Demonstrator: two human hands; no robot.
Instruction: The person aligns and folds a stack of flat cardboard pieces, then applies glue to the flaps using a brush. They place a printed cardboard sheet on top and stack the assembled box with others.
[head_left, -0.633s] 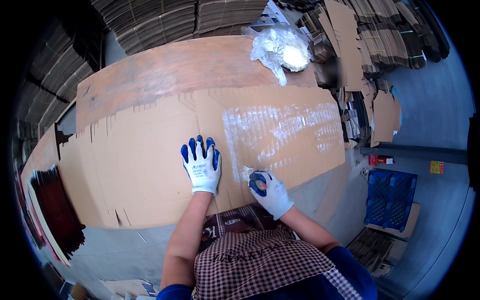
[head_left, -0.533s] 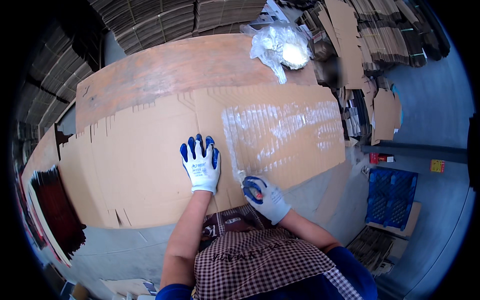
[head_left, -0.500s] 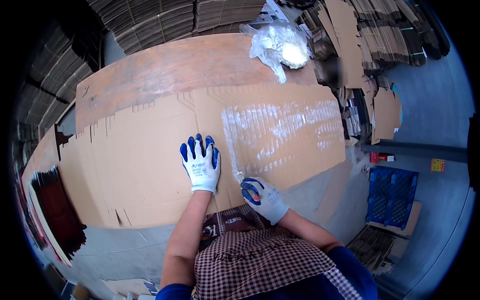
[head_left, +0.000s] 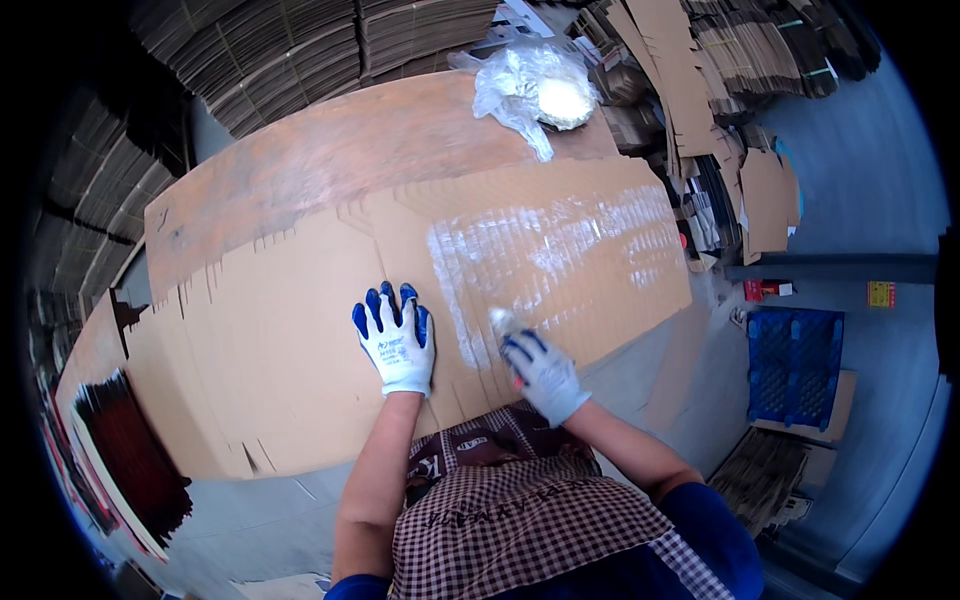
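A large sheet of brown cardboard lies flat before me. White, glue-like paste is smeared in streaks over its right half. My left hand, in a white glove with blue fingertips, rests on the sheet left of the paste, fingers spread. Closed around a small brush, my gloved right hand is at the sheet's near edge. The brush's whitish head is blurred against the cardboard, by the lower part of the paste; a bit of red handle shows beneath my fingers.
Beyond the cardboard is a wooden tabletop, bearing a clear plastic bag with a white mass in it. Bundled cardboard stacks stand behind. At right are a blue pallet and a dark beam; dark red sheets are at left.
My right hand has moved the brush slightly right and away from me, off the paste's lower left edge. My left hand stays spread on the cardboard. The whole view has shifted a little.
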